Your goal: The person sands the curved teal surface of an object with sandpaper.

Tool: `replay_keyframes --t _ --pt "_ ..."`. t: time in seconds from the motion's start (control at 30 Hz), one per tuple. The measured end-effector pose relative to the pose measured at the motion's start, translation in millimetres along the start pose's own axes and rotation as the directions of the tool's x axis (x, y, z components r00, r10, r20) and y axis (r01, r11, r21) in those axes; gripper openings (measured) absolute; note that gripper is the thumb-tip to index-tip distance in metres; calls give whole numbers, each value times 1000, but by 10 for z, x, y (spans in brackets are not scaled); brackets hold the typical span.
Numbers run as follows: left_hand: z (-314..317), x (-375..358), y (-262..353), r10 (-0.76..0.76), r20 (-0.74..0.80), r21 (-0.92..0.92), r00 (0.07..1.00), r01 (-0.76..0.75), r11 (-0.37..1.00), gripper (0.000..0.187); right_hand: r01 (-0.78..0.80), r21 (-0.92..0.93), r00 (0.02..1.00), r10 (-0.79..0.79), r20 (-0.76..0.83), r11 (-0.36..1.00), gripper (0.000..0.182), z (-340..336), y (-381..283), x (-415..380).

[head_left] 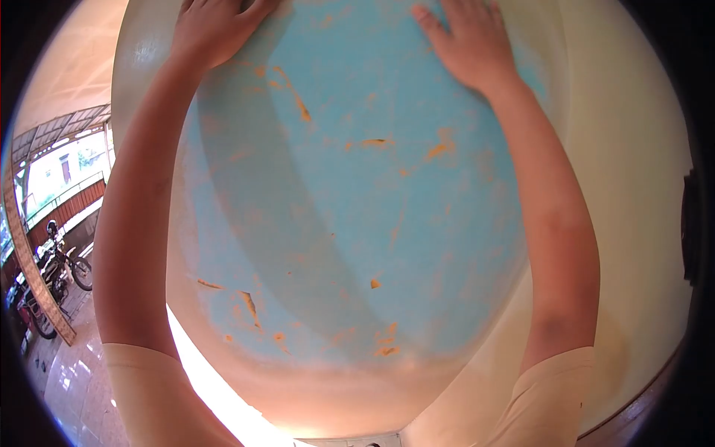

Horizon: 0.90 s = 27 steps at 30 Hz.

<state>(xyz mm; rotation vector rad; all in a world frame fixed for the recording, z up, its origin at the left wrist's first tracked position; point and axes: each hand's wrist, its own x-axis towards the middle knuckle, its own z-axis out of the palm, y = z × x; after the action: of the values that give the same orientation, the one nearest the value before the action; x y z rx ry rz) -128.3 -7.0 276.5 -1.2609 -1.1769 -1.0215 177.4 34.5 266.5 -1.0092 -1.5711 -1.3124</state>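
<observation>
A large blue surface (387, 201) with orange scuffs and chipped spots fills the middle of the head view, ringed by a pale border. Both my arms reach up over it. At the top left, my left hand (220, 30) lies near the blue area's edge, its fingertips partly cut off by the frame. My right hand (471, 37) rests flat at the upper right on the blue, thumb spread away from the fingers, holding nothing. A curved darker band, like a shadow, crosses the surface on the left.
At the far left stand motorbikes (52, 287) on a tiled floor (82, 387), behind a slanted post (33, 261). A railing and a bright opening show beyond them. A pale wall (633, 186) is at the right, with a dark object at its edge.
</observation>
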Motion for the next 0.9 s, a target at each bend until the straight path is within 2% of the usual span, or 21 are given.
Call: replay_keyframes --t 0.07,0.1,0.17,0.23,0.3,0.33,0.4,0.47,0.53,0.57,0.63,0.67,0.73,0.77,0.83,0.87,0.9 --pt "47 -14 -28 39 -56 -15 998 -40 999 66 -225 62 972 228 -60 973 74 -1 -64 190" --pt "56 4 -18 34 -48 -8 998 -35 999 66 -220 70 973 224 -54 973 74 -49 -186 231" --pt "38 -6 -16 28 -43 9 999 -27 1000 66 -332 107 936 342 -89 937 74 -138 -608 311" --pt "77 -22 -53 68 -51 -7 996 -68 998 64 -110 60 980 118 -161 992 75 -93 -1044 238" --pt "57 -69 -140 75 -76 -28 994 -77 997 63 44 83 992 -33 -121 996 75 -152 -1325 169" --pt "34 -97 -199 111 -58 -44 992 -113 993 62 41 83 992 -30 -123 996 75 -166 -1304 174" --pt "-16 -136 -334 159 -50 -58 986 -162 985 60 136 116 990 -129 -63 984 75 -176 -1132 209" --pt "-52 -197 -553 95 -6 -5 995 -95 995 59 28 39 998 -25 -59 999 75 -76 -842 381" --pt "-17 -222 -759 80 -19 2 997 -80 997 58 -160 88 986 163 -28 983 75 -145 -592 536" --pt "-10 -233 -819 55 -24 -10 998 -56 998 58 -159 88 986 162 -30 983 75 -119 -626 564" --pt "-13 -230 -866 22 -27 -20 999 -22 1000 58 -303 88 941 312 -132 949 77 -142 -864 572" --pt "-3 -204 -832 1 -47 -14 999 -1 1000 58 -296 89 944 305 -124 951 77 -112 -1038 593" --pt "-6 -189 -812 -14 -66 -3 998 13 1000 59 -127 75 977 138 -163 989 79 -104 -1430 643" --pt "-2 -190 -817 -11 -66 -28 998 10 1000 59 -129 78 977 141 -163 989 79 -121 -1578 613" --pt "-10 -196 -883 -8 -67 -36 998 6 999 59 184 168 981 -170 -98 968 78 -186 -1846 533" --pt "1 -194 -905 8 -84 -44 996 -12 999 59 181 173 981 -165 -104 968 78 -228 -1798 574" --pt "24 -214 -927 23 -94 -56 995 -28 998 59 153 167 988 -150 -30 974 77 -272 -1649 622"
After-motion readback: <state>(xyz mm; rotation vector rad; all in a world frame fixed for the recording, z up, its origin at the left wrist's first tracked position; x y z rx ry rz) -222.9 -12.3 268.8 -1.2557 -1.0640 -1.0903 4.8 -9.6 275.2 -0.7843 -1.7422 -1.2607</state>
